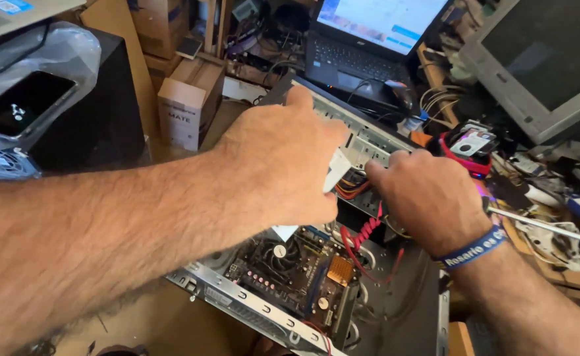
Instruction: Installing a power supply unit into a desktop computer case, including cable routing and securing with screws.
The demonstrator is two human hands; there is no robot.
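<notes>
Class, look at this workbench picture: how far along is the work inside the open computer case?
Done: the computer case lies open, motherboard exposed. In hand: the left hand grips a white connector at the drive bay, the right hand beside it over the bundled wires. Left: red cables hang loose and no side panel covers the case.

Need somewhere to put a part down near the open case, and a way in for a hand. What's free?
Free: brown surface before the open case, and the dark case floor right of the motherboard. Crowded: both the left hand and right hand fill the drive bay among cables; bench right of the case, under the monitor, is cluttered.
</notes>
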